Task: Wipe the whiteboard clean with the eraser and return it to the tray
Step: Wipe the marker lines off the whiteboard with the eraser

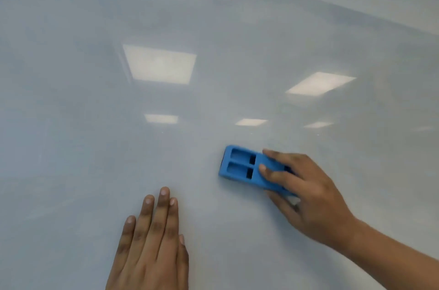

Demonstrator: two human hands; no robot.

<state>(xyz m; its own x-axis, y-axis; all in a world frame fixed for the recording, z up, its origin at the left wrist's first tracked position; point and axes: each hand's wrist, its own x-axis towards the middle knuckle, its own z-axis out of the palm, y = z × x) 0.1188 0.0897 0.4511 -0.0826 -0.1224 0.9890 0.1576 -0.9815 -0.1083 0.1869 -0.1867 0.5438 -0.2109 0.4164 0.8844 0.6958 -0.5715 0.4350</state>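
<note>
**Right hand on eraser, left hand flat on board**

Head view: the board (pixel 166 16) fills nearly the whole frame, glossy pale grey-blue, with bright rectangular ceiling-light reflections (pixel 159 64) across the middle. No marks readable on it; faint smudging only. Its top edge runs diagonally across the upper right corner.

The eraser (pixel 247 167) is blue, rectangular, with moulded recesses on its back. It lies face-down against the board, right of centre and low in frame, long axis tilted down to the right.

The right hand (pixel 306 194) grips the eraser's right end: fingers slightly spread over the back, index tip on the top edge, another fingertip on the middle of the back, thumb under the lower edge. Forearm comes in from the lower right corner.

The left hand (pixel 152 242) lies palm-down on the board, bottom centre, fingers straight and pressed together, thumb tucked alongside. It holds nothing and sits well apart from the eraser, lower left of it.

Tray not in view.
</note>
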